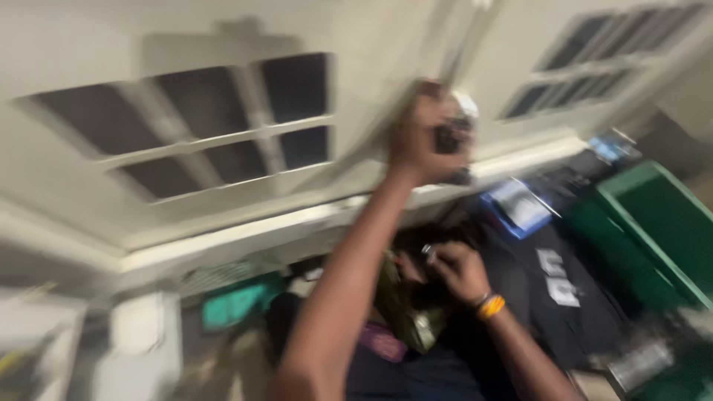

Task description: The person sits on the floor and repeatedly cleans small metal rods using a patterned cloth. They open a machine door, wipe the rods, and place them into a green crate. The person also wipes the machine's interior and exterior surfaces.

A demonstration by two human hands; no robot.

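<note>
The whole view is blurred by motion. My left hand (425, 139) is raised high against the pale wall, fingers closed around a small dark object (450, 137) next to a thin pale line or rod (453, 52) that runs upward. My right hand (460, 271), with a yellow and orange band at the wrist, is lower down over a dark heap of cloth and bags (416, 312). It pinches a small shiny thing (428, 251) that I cannot identify.
Two windows with pale frames (223, 126) (594, 59) sit in the wall above a ledge (245, 238). A green cabinet or box (653, 223) stands at right beside a dark cloth (557, 289). A blue and white package (520, 206) lies near the ledge.
</note>
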